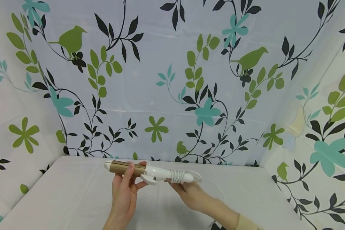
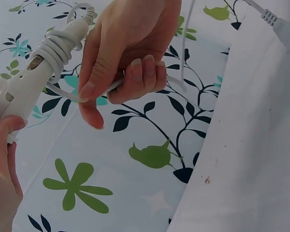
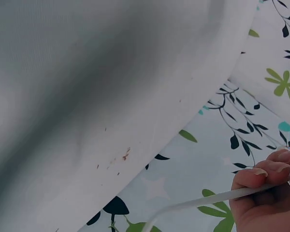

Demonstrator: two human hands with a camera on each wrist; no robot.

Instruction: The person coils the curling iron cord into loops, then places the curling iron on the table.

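Note:
A curling iron (image 1: 158, 172) with a gold barrel and white handle lies level above the white table in the head view. My left hand (image 1: 124, 193) grips it around the barrel, thumb across the front. Several turns of its white cord (image 1: 177, 176) are wrapped around the handle. Below the handle end, my right hand (image 1: 194, 196) holds the cord. The left wrist view shows the right hand (image 2: 128, 63) pinching the cord between thumb and fingers. From those fingers a loose length of cord (image 3: 198, 202) runs off in the right wrist view.
The white tabletop (image 1: 83, 191) spreads beneath both hands, with small reddish-brown specks (image 3: 125, 155) near one edge. A leaf-and-bird patterned cloth (image 1: 149, 95) hangs behind and at the sides. A white plug (image 2: 284, 34) on the cord shows in the left wrist view.

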